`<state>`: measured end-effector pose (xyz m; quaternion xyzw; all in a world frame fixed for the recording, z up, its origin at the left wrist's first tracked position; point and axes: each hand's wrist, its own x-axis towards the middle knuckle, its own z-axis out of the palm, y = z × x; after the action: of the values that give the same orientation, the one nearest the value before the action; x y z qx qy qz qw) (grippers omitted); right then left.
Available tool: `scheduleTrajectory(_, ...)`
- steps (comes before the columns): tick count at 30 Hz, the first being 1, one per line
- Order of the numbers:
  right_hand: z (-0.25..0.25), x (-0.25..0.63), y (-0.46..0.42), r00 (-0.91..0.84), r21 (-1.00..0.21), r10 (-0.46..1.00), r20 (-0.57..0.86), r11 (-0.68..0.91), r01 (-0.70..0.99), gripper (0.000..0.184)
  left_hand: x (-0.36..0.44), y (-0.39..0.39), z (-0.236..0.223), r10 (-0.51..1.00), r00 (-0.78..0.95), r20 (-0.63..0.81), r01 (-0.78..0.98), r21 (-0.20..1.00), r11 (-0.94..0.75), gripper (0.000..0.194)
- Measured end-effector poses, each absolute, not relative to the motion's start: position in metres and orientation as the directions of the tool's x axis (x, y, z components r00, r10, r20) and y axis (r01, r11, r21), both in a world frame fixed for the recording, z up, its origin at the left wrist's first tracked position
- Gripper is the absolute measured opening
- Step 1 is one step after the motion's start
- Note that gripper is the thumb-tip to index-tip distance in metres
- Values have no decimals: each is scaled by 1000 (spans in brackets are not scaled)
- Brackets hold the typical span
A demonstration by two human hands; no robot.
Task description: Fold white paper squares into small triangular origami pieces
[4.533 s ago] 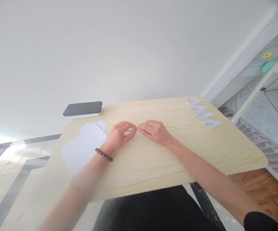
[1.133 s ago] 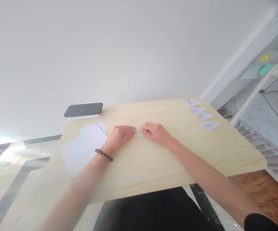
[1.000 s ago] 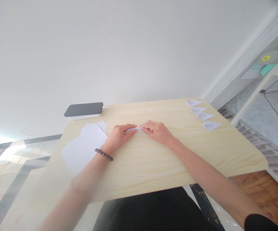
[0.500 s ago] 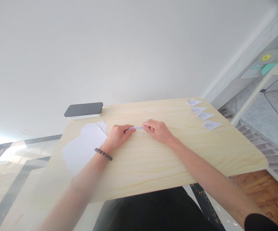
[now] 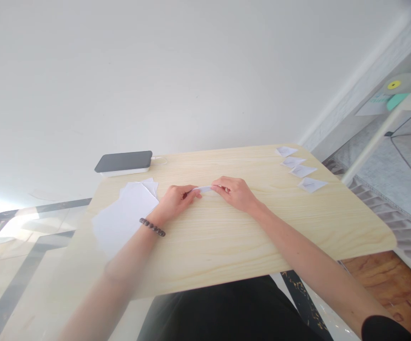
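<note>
L hand (image 5: 179,200) & R hand (image 5: 234,193) pinch opp. ends of folded white paper (image 5: 205,188), mid-table, btwn thumbs & fingers. Loose sheets (image 5: 127,213) just beside L wrist, nr table's (image 5: 226,246) L edge; four folded pcs (image 5: 312,184) nr far R corner (bare wood btwn them & R hand).

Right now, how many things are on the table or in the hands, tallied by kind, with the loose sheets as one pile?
Folded papers: 4
Held paper, in left hand and right hand: 1
Sheet pile (sheets not countable): 1
Dark-topped device: 1
Cable: 1
Total: 8
</note>
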<state>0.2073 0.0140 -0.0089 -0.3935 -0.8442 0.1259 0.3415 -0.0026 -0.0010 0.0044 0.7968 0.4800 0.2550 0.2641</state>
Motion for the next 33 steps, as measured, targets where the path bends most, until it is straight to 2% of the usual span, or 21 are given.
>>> scheduleTrajectory(9, -10, 207, 15, -455, -545, 768, 450, 640, 541, 22, -3, -1, 6, 867, 448, 219, 584, 662, -470, 36)
scheduleTrajectory(16, -13, 208, 17, -421, -593, 799, 429, 601, 536, 23, -2, -2, 6, 902, 412, 126, 618, 689, -379, 34)
scheduleTrajectory(26, -10, 208, 17, -391, -591, 803, 449, 595, 545, 23, -8, 1, 3, 899, 407, 164, 612, 682, -401, 33)
scheduleTrajectory(33, -11, 210, 18, -385, -572, 787, 482, 616, 542, 24, -3, -2, 7, 911, 389, 139, 604, 708, -366, 34)
